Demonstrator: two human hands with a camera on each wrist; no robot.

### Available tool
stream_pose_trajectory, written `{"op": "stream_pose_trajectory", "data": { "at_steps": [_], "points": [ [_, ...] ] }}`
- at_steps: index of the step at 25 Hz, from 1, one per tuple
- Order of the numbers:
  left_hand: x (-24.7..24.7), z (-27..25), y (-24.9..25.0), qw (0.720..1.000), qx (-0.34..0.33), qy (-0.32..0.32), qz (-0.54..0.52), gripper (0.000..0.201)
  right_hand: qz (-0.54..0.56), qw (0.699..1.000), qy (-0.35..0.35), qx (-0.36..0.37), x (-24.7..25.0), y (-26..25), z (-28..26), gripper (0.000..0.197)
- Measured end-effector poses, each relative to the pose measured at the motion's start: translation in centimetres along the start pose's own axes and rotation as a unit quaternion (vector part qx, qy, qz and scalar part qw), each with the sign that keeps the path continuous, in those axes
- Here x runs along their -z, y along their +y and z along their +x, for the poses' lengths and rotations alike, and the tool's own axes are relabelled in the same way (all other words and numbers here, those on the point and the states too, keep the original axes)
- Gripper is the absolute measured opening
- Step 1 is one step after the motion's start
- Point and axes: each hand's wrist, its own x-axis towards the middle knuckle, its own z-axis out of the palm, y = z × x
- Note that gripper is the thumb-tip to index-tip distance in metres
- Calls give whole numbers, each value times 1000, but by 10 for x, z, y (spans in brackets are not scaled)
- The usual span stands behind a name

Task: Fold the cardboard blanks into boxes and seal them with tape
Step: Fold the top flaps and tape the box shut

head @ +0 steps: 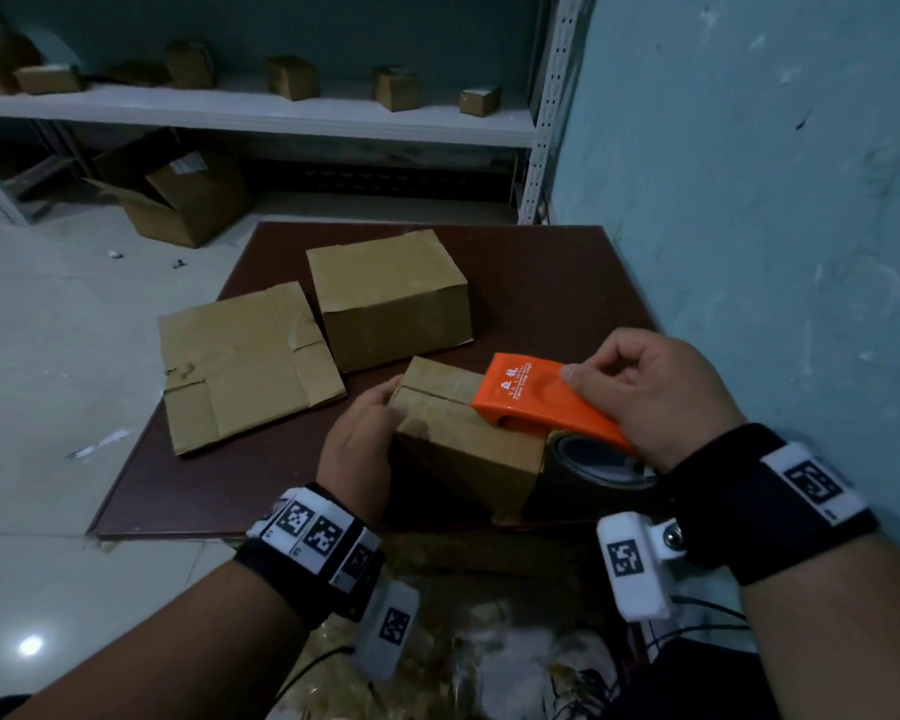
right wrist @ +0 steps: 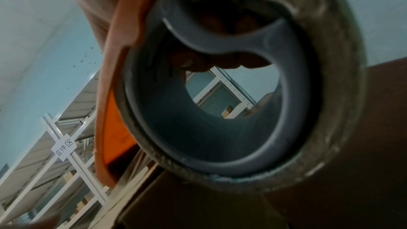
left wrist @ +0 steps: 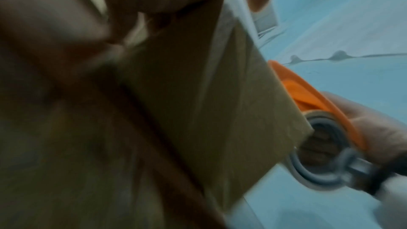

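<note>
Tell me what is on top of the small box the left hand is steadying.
The front of the orange tape dispenser, gripped by the right hand, lies on the small box. The flap seam shows beside it; the seam beneath it is covered. The left hand grips the box's side.

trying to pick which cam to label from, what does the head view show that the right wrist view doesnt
Only the head view shows the left hand holding the small box, the finished box, the flat blank and the table.
Only the right wrist view looks through the tape roll's grey core, with fingers curled inside it.
Both show the orange tape dispenser and its tape roll.
</note>
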Motion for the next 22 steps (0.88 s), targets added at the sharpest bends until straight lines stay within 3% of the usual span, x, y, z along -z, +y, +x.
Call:
{"op": "stream_pose_trajectory", "data": {
  "at_steps": [2,3,5,6,7,15,22],
  "points": [
    [12,2,16,980,-103,4,170,76,16,1000,-4,4,-5,0,2,32],
    [15,2,30,950,-141,-35,276,100,18,1000,-5,5,-6,1,4,32],
    [10,0,54,828,-183,-114,518,133,14,1000,-5,13,-8,1,6,32],
    [5,0,59,792,-175,-143,568,141,13,1000,-9,18,-8,1,6,32],
    [0,2,57,779,-162,-159,584,143,14,1000,-15,21,-8,0,7,32],
    [5,10,48,783,-149,-148,585,119,10,1000,-2,17,38,15,7,31],
    [11,14,43,767,-170,-150,600,114,-35,999,-31,8,59,21,12,25]
  ]
}}
